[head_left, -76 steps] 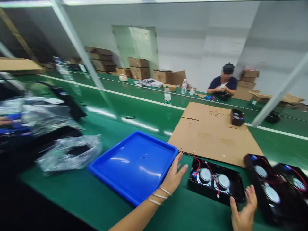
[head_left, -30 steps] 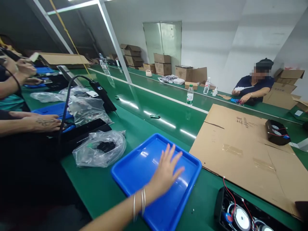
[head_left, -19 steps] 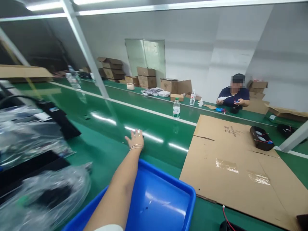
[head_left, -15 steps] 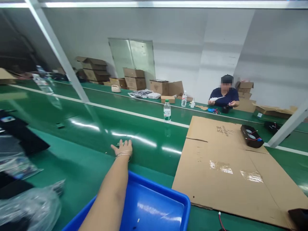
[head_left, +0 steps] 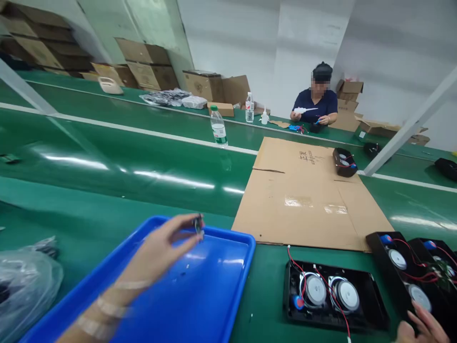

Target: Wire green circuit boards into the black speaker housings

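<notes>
The left hand (head_left: pixel 157 250) is blurred with motion and hangs over the blue tray (head_left: pixel 228 290), its thumb and forefinger pinched on a small dark part (head_left: pixel 198 225) held just above the tray's far rim; what the part is cannot be told from the view. Thin bangles circle the left wrist. The right hand (head_left: pixel 421 328) shows only partly at the lower right corner, fingers spread loose and grasping nothing, their tips at the near corner of a black speaker housing (head_left: pixel 403 281) that leans tilted on the green desk (head_left: pixel 107 214). Another black speaker panel (head_left: pixel 333 295) lies flat just right of the tray, with two round silver drivers side by side and red wires looped across them. Behind these, a flattened cardboard sheet (head_left: pixel 307 195) is spread across the desk, and a further small speaker housing (head_left: pixel 344 162) rests on its far right corner. A crumpled clear plastic bag (head_left: pixel 24 281) sits left of the tray. A water bottle (head_left: pixel 218 127) stands upright by the white line farther back. Across the belt a co-worker (head_left: pixel 316 102) in a dark shirt sits with both hands on small items, brown cartons stacked along the wall behind
</notes>
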`<state>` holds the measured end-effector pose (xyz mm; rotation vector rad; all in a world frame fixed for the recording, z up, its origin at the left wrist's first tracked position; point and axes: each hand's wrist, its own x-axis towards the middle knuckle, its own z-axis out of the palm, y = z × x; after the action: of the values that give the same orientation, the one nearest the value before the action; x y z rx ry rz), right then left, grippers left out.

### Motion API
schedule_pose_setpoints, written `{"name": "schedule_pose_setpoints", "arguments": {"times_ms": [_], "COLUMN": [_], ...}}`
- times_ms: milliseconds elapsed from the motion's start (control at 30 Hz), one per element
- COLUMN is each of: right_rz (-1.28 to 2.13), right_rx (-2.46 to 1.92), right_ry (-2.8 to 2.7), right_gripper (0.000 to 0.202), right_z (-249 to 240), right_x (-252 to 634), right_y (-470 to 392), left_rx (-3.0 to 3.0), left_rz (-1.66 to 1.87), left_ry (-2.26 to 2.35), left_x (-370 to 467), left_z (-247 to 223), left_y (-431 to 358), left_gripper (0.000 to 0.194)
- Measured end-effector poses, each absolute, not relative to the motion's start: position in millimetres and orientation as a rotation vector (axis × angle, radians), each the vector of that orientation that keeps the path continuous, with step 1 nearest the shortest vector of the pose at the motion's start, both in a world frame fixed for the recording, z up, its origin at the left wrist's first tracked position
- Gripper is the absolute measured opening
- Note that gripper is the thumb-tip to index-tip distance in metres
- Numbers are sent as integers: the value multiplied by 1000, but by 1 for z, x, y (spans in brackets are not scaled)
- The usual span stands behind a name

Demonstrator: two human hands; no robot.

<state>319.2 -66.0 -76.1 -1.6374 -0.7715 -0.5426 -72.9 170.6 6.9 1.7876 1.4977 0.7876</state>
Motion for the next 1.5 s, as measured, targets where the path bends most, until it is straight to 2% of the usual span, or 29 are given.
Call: {"name": "schedule_pose_setpoints", "arguments": {"times_ms": [33, 133, 267, 400, 533, 600, 733, 933, 1000, 1100, 1200, 1267, 1367, 1500], "right_rz": [-656, -349, 57, 611, 1000, 1102, 1120, 872, 827, 945, 1032, 1015, 987, 935], "right_rx": [-1598, -1623, -1745, -1635, -1259, -1148, -1151, -1601, -1610, -1520, -1532, -1529, -1473, -1456], "right_ry": [-854, -1537, -1906, -1589, -1073, -930, -962, -1470, -1662, -1754, -1689, -1694, -1760, -1768], "right_gripper": [29, 15, 35, 39, 20, 17, 23, 33, 35, 38, 25, 15, 15, 16], "right_z": [-62, -22, -6, -16, -9, -1, 9, 3, 3, 7, 10, 12, 14, 16], "right_x": [307, 262, 214, 208, 223, 230, 233, 233, 234, 236, 234, 232, 228, 223], "right_y": [-60, -33, 3, 20, 22, 20, 15, 15, 16, 15, 14, 13, 12, 11], "left_rx": [1628, 1268, 969, 740, 688, 698, 712, 728, 709, 690, 739, 820, 967, 1144], "left_rz": [859, 915, 900, 978, 1025, 1008, 975, 946, 929, 919, 926, 948, 987, 1029], "left_ry": [1388, 1201, 1096, 1017, 866, 790, 743, 818, 832, 840, 833, 803, 751, 762], "left_x": [-65, -37, 5, 37, 53, 56, 58, 58, 59, 58, 57, 56, 54, 52], "left_z": [3, -8, -13, -3, 1, -3, -17, -23, -23, -24, -26, -26, -24, -22], "left_y": [141, 69, 32, 27, 25, 24, 26, 30, 32, 34, 33, 33, 31, 29], "left_gripper": [44, 40, 42, 45, 41, 39, 37, 43, 42, 44, 46, 40, 27, 26]}}
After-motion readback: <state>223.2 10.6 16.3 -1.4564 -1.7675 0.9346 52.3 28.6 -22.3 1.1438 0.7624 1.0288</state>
